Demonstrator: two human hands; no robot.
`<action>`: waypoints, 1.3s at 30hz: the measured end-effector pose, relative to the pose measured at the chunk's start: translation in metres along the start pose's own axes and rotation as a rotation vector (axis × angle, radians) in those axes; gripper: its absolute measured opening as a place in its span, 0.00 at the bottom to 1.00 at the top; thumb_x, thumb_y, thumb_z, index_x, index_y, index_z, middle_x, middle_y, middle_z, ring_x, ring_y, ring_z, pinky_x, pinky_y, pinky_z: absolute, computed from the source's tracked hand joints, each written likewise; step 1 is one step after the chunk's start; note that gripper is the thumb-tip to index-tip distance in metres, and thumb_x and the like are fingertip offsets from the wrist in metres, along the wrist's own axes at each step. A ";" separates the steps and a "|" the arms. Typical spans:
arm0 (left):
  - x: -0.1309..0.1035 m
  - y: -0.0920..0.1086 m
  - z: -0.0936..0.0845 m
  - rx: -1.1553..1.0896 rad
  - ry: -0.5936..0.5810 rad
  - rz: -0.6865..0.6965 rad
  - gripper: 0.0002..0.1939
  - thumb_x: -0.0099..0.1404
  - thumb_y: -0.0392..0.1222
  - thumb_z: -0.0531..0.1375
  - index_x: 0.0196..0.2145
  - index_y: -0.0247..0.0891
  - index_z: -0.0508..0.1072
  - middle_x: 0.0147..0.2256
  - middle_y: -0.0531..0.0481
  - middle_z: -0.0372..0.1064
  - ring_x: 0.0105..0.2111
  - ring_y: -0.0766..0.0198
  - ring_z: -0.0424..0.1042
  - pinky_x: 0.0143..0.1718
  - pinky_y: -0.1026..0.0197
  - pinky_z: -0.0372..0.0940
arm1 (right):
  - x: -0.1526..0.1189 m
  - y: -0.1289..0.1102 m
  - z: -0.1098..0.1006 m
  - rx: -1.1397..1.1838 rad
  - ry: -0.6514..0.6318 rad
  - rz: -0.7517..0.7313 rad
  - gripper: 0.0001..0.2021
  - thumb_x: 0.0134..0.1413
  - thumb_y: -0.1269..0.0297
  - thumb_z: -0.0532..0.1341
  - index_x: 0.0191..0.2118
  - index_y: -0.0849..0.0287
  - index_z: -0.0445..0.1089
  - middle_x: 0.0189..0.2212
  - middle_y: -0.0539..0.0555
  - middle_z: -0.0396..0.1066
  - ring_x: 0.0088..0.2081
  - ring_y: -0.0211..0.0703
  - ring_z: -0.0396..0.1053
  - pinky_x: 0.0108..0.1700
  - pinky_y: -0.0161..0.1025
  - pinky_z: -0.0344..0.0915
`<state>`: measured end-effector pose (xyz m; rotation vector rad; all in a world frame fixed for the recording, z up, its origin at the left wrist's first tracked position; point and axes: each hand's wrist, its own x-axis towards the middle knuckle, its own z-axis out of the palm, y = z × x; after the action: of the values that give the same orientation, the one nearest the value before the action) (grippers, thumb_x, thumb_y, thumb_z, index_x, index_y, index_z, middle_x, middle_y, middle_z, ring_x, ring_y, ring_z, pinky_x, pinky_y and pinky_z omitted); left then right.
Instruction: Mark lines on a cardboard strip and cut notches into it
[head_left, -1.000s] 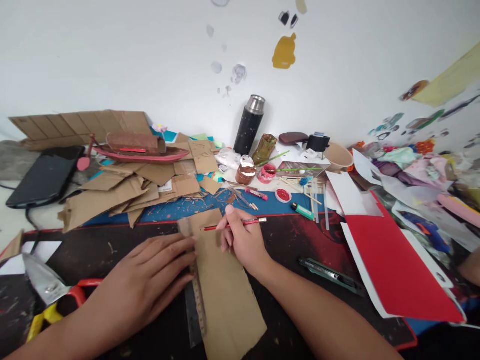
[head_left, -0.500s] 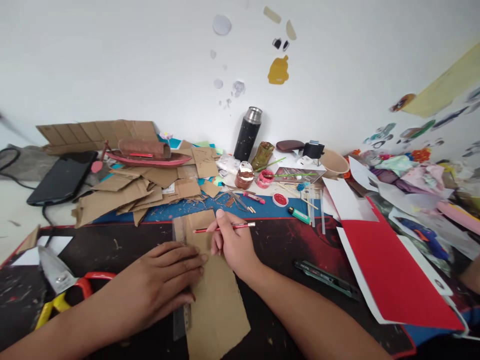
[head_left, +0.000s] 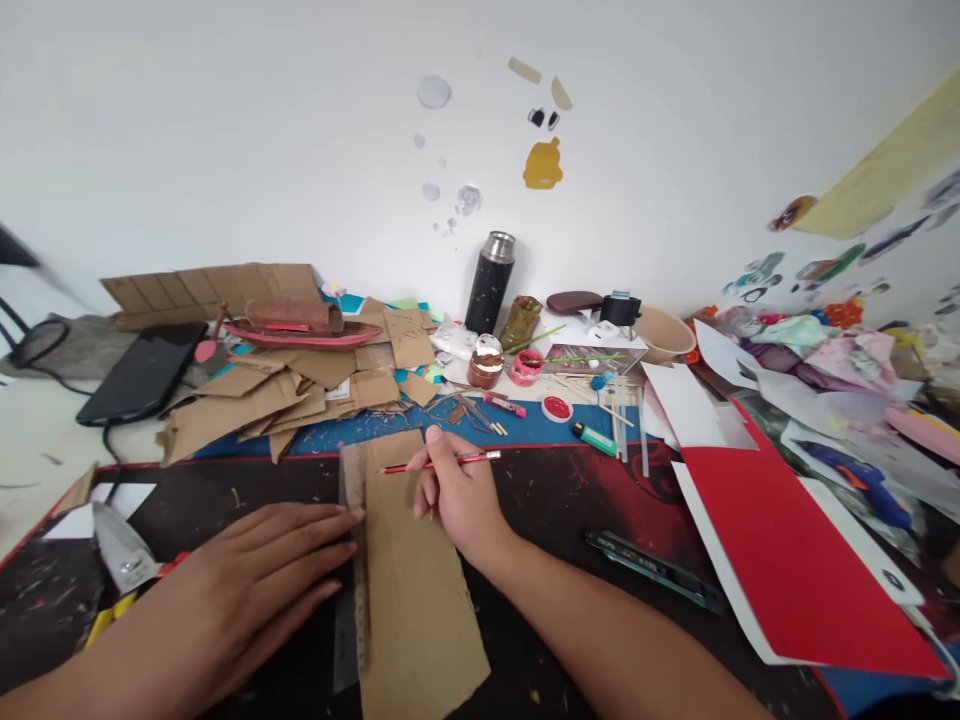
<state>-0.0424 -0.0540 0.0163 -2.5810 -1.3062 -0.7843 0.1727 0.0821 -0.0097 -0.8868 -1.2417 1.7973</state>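
Observation:
A long piece of brown cardboard [head_left: 420, 590] lies on the dark mat in front of me, with a clear ruler [head_left: 349, 600] along its left edge. My left hand [head_left: 262, 575] lies flat, fingers stretched out, its fingertips at the ruler. Between the fingers of my right hand [head_left: 457, 490] is a red pencil [head_left: 397, 468], held above the upper part of the cardboard with its tip pointing left. Scissors [head_left: 124, 555] with red and yellow handles are partly hidden behind my left hand and forearm.
A cutter knife [head_left: 652, 568] and red paper [head_left: 795, 560] lie to the right. Behind are cardboard scraps [head_left: 232, 400], a model boat [head_left: 315, 335], a black flask [head_left: 491, 285], open paint jars [head_left: 486, 365], a green lighter [head_left: 596, 438] and a glue gun [head_left: 862, 480].
My left hand has slid left off the cardboard to the ruler's edge, uncovering more of both. My right hand still holds the pencil in nearly the same place. The view has shifted slightly.

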 end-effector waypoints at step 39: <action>-0.010 0.036 0.012 0.032 -0.033 -0.051 0.25 0.86 0.49 0.59 0.75 0.49 0.74 0.60 0.52 0.86 0.58 0.58 0.84 0.65 0.59 0.74 | -0.002 -0.013 -0.007 -0.028 -0.005 -0.030 0.36 0.61 0.22 0.67 0.30 0.55 0.73 0.14 0.41 0.58 0.14 0.36 0.65 0.17 0.31 0.56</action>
<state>-0.0136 -0.0788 0.0046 -2.5559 -1.3877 -0.7268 0.1827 0.0862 0.0007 -0.8757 -1.2792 1.7635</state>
